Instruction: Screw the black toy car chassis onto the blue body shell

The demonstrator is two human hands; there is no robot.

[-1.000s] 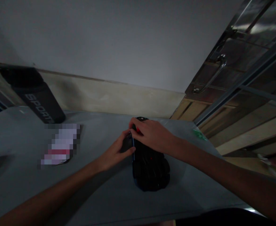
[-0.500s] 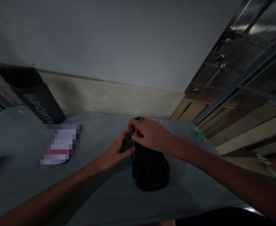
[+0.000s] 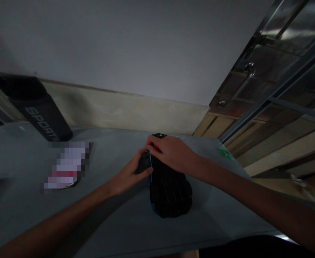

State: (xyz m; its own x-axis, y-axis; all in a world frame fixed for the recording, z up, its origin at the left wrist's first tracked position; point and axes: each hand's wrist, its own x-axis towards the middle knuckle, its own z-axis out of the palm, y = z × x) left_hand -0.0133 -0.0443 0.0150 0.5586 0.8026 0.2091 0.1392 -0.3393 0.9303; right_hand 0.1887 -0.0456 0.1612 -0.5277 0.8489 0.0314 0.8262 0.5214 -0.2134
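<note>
A toy car (image 3: 170, 197) with a black underside and a blue side edge lies upside down on the table. My left hand (image 3: 132, 173) is at its left side, thumb tip on the blue edge and forefinger reaching to the far end, near my right fingertips. Over the car's far half rests my right hand (image 3: 173, 152), fingers bent and closed together. A small red piece (image 3: 156, 146) shows between those fingers; the rest of it is hidden, so its kind cannot be told.
The grey table (image 3: 114, 222) meets a wall at the back. On the left stand a black bottle (image 3: 43, 114) marked SPORT and a blurred-out flat item (image 3: 68, 165). Green scraps (image 3: 225, 153) lie at the right edge, near a metal door handle (image 3: 240, 87).
My right fingers have shifted slightly and cover more of the red piece. The left hand and the toy car hold their places; the whole view has moved a little.
</note>
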